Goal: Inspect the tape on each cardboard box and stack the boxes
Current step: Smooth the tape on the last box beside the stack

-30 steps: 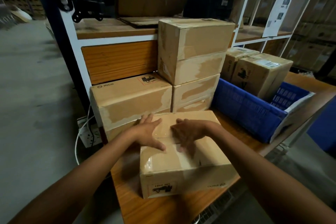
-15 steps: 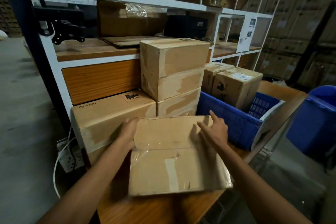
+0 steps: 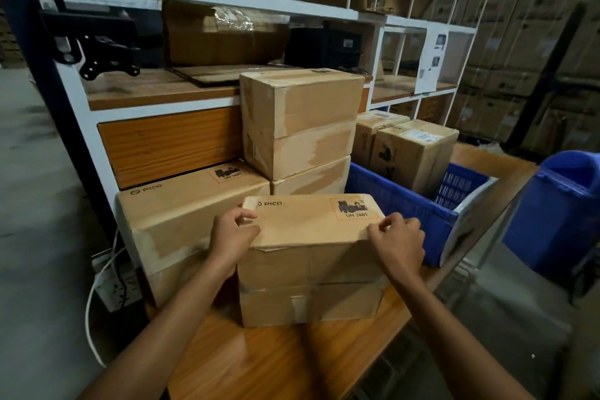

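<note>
A taped cardboard box (image 3: 311,256) with a PICO mark and a UN 3481 label on top stands on the wooden table (image 3: 292,364) in front of me. My left hand (image 3: 232,235) grips its upper left edge with curled fingers. My right hand (image 3: 397,242) grips its upper right edge the same way. Clear tape runs across its front face. Behind it on the left stands a larger PICO box (image 3: 181,214). In the middle, a tall box (image 3: 298,120) sits on another box (image 3: 311,177).
A blue crate (image 3: 406,204) on the right holds two more boxes (image 3: 412,153). A blue bin (image 3: 561,211) stands beyond the table's right edge. A white shelf frame (image 3: 207,0) with cardboard rises behind. A power strip (image 3: 113,286) with cables hangs at the left.
The box has been turned so its labelled face points up and its taped face points at me. Both hands shifted from its far corners to its upper side edges.
</note>
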The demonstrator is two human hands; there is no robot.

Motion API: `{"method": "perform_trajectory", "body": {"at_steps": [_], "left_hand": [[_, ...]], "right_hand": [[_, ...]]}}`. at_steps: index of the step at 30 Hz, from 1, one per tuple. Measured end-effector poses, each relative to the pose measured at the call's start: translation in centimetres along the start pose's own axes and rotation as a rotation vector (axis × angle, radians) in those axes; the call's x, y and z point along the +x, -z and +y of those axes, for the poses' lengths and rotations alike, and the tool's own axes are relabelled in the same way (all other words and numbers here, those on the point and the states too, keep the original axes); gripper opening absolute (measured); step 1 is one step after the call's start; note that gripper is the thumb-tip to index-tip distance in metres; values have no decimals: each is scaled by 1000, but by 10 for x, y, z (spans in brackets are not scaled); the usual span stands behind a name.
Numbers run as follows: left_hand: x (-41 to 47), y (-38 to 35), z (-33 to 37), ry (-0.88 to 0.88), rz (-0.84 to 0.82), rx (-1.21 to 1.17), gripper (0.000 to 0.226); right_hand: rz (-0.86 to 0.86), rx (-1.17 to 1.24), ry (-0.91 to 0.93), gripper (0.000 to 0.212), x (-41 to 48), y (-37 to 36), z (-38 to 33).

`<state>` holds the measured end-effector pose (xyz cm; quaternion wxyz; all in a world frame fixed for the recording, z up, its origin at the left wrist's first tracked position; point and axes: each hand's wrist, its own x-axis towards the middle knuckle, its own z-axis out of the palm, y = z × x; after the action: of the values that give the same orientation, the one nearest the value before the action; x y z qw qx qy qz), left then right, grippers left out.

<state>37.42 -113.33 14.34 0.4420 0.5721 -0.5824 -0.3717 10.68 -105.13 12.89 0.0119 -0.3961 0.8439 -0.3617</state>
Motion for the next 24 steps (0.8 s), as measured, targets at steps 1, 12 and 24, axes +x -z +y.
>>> {"method": "perform_trajectory", "body": {"at_steps": [1, 12, 24], "left_hand": [[2, 2, -1, -73, 14, 134, 21], [8, -2, -4, -592, -301, 790, 34], [52, -17, 18, -428, -575, 1066, 63]], "right_hand": [[21, -57, 56, 27, -2, 3, -6], [-471, -291, 741, 44, -20, -32, -89], [-727, -466, 782, 48, 17, -37, -119]]}}
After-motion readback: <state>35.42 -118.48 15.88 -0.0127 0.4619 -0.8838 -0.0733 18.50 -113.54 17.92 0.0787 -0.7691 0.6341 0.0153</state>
